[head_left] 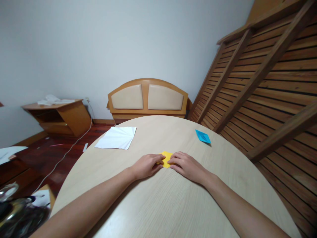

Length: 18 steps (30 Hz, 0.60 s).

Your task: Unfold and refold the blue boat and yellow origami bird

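Note:
A small piece of folded yellow paper (166, 160) lies on the round wooden table (158, 205), between my two hands. My left hand (148, 166) has its curled fingers and thumb on the paper's left edge. On the right edge, the fingers of my right hand (186, 166) are bent and pressed down in the same way. My fingers cover both sides of the paper, so only its middle shows. Farther back on the right sits a folded blue paper (203, 136), apart from my hands.
Creased white paper (116, 138) lies at the table's back left. Beyond the table stands a headboard (147, 97) with two padded panels. A slatted wooden frame (260, 79) leans along the right. A low cabinet (71, 115) and a white cable (74, 143) are on the left.

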Each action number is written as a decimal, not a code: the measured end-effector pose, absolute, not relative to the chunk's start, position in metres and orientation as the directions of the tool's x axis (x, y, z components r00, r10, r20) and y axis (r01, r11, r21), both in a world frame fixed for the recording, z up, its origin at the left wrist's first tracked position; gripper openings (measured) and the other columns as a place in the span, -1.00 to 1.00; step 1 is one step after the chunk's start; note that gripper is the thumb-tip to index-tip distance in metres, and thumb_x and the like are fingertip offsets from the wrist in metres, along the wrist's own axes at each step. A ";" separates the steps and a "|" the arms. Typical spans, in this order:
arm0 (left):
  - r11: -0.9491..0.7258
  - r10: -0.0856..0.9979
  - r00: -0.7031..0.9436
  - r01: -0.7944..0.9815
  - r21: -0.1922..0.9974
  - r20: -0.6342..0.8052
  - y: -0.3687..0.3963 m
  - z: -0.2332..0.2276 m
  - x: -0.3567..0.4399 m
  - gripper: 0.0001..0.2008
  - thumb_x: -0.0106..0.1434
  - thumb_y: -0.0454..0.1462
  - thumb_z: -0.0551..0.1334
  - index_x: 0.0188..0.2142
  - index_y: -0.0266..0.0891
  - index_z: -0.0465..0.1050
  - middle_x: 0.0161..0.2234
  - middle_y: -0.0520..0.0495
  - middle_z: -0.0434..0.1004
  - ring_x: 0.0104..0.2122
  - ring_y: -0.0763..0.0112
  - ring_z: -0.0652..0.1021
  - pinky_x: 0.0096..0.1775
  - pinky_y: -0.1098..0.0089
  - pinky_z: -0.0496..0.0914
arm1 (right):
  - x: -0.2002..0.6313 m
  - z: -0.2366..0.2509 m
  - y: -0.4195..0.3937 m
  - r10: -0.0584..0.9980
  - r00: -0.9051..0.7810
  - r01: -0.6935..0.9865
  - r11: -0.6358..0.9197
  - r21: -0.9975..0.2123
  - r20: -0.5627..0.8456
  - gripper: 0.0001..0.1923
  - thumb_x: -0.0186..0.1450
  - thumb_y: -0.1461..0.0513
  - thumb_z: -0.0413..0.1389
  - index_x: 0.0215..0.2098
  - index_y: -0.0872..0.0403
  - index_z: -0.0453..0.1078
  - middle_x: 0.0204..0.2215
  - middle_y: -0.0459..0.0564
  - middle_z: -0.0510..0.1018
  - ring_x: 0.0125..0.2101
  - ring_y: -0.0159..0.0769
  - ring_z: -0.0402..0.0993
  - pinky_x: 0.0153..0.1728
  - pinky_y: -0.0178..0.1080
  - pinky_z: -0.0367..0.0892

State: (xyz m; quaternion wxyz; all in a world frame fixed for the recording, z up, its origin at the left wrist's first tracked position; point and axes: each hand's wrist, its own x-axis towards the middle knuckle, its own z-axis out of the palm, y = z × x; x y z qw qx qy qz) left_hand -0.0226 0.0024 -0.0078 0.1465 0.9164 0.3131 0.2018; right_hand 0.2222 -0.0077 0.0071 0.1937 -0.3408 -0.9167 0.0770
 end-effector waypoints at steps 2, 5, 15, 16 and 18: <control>-0.760 0.634 0.723 0.517 0.393 0.275 0.003 -0.008 -0.023 -0.77 0.41 -0.21 0.13 -0.02 -0.20 0.45 0.10 -0.14 0.51 0.04 0.27 0.54 0.05 0.30 0.42 | 0.222 0.007 -0.007 0.653 -0.696 0.599 0.757 -0.261 0.298 -0.80 0.43 0.18 0.07 -0.10 0.01 0.52 -0.17 0.01 0.57 -0.13 -0.22 0.45 -0.05 -0.15 0.32; -0.756 0.640 0.720 0.527 0.388 0.269 0.002 -0.008 -0.023 -0.76 0.41 -0.20 0.13 0.01 -0.20 0.43 0.09 -0.13 0.52 0.04 0.27 0.55 0.05 0.29 0.43 | 0.222 0.007 -0.007 0.652 -0.699 0.604 0.758 -0.246 0.292 -0.80 0.43 0.18 0.07 -0.09 0.00 0.52 -0.17 0.01 0.57 -0.13 -0.20 0.45 -0.05 -0.14 0.32; -0.779 0.618 0.728 0.519 0.352 0.296 0.003 -0.010 -0.023 -0.78 0.41 -0.20 0.13 -0.05 -0.21 0.45 0.10 -0.11 0.50 0.07 0.28 0.52 0.09 0.29 0.41 | 0.220 0.008 -0.008 0.651 -0.694 0.607 0.759 -0.236 0.309 -0.81 0.42 0.19 0.09 -0.08 0.01 0.51 -0.16 0.01 0.57 -0.12 -0.21 0.45 -0.06 -0.15 0.34; -0.781 0.616 0.729 0.519 0.346 0.298 0.004 -0.010 -0.023 -0.78 0.41 -0.20 0.13 -0.05 -0.20 0.45 0.10 -0.11 0.51 0.07 0.28 0.52 0.09 0.29 0.41 | 0.220 0.006 -0.007 0.649 -0.695 0.607 0.760 -0.230 0.311 -0.81 0.42 0.19 0.09 -0.09 0.01 0.51 -0.16 0.01 0.57 -0.12 -0.21 0.46 -0.06 -0.15 0.34; -0.783 0.615 0.730 0.521 0.339 0.300 0.004 -0.010 -0.023 -0.79 0.41 -0.20 0.13 -0.05 -0.20 0.45 0.10 -0.10 0.51 0.07 0.29 0.53 0.09 0.30 0.41 | 0.220 0.004 -0.006 0.645 -0.696 0.608 0.763 -0.220 0.314 -0.82 0.42 0.18 0.09 -0.09 0.01 0.51 -0.16 0.01 0.57 -0.13 -0.20 0.46 -0.07 -0.14 0.34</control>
